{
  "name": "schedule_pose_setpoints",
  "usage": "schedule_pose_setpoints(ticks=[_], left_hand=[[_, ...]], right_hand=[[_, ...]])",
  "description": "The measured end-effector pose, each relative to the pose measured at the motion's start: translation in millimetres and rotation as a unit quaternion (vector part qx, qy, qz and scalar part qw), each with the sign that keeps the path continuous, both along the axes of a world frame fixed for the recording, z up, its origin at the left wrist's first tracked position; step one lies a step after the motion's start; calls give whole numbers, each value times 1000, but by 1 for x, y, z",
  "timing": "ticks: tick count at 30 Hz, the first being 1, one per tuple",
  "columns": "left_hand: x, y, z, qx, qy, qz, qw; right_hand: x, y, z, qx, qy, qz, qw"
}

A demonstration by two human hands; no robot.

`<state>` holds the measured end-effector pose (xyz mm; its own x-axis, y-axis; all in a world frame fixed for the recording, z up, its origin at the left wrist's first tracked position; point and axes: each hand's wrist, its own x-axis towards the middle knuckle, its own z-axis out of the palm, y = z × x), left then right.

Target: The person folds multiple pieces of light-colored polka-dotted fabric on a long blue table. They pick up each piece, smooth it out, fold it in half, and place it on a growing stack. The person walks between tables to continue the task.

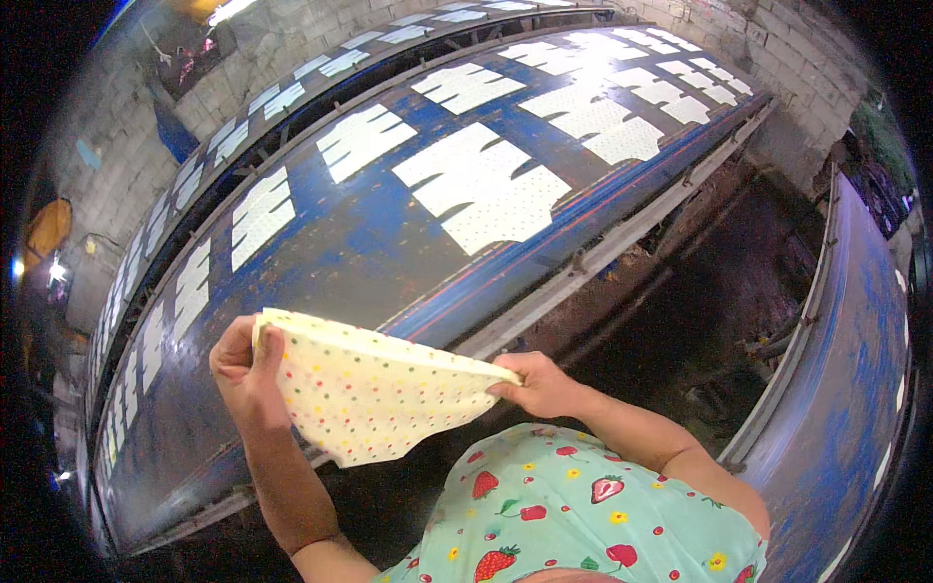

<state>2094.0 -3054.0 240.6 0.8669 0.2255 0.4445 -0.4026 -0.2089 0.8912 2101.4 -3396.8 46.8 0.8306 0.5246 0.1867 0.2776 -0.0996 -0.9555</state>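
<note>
Between my two hands hangs a pale yellow fabric piece [379, 397] printed with red, yellow and green dots. It looks layered or folded along its upper edge. My left hand [251, 364] pinches its upper left corner, thumb on the near face. At the narrow right end, my right hand [536, 382] grips it between thumb and fingers. Both hands hold it above the near edge of a long table, in front of my body. Beyond the cloth, a flat dotted fabric panel [485, 182] with notched edges lies on the blue-stained tabletop [342, 270].
Several more notched panels [262, 215] lie in rows along this table. Behind it runs a second long table with more pieces [273, 98]. A wooden rail [583, 270] borders the near edge. Another blue-stained table [838, 408] stands at the right. Block walls [794, 65] close off the back.
</note>
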Motion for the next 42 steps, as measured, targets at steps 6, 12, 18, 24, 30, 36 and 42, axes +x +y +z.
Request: schedule_pose_setpoints(ticks=[6,12,18,24,30,36,42], left_hand=[[29,-60,-56,-7,30,21,999],[50,-121,-95,34,111,-58,992],[119,-142,-120,75,247,-107,960],[216,-161,-172,-47,266,-123,955],[302,-153,-237,-27,340,-119,933],[348,-126,-289,88,309,-47,946],[351,-130,-304,93,293,24,951]], right_hand=[[11,-90,-2,70,8,-113,991],[56,-160,5,41,-66,-261,962],[134,-211,27,-7,-99,-321,942],[274,-229,57,-154,-132,-251,947],[423,-202,-4,-275,-62,-196,939],[498,-186,-55,-391,-34,-133,910],[525,-178,-53,-466,-55,-92,879]])
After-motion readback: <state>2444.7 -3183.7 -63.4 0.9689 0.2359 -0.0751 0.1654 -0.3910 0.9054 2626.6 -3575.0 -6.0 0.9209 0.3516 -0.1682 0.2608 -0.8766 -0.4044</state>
